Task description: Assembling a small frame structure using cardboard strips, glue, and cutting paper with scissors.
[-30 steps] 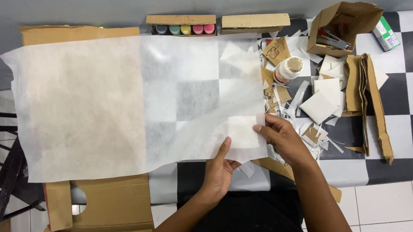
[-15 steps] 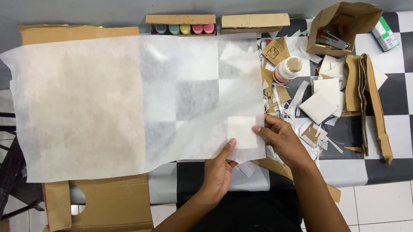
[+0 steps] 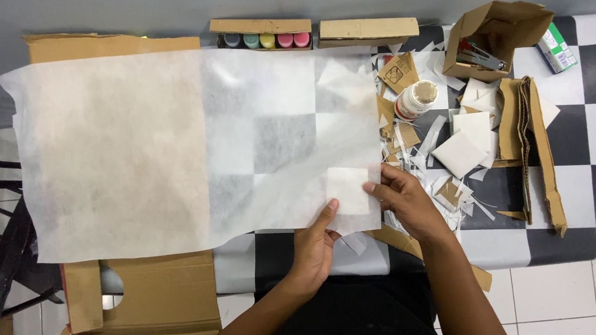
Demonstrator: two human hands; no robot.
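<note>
The thin white sheet (image 3: 195,154) lies spread across the surface (image 3: 588,158). At its 4 o'clock corner, the left hand (image 3: 315,248) and right hand (image 3: 406,202) press released fingers onto a small white square (image 3: 347,190).

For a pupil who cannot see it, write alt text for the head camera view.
A person's left hand and right hand press a small white square under the near right corner of a large translucent white sheet spread over a checkered table. Paper scraps, a glue bottle and cardboard pieces lie to the right.
</note>
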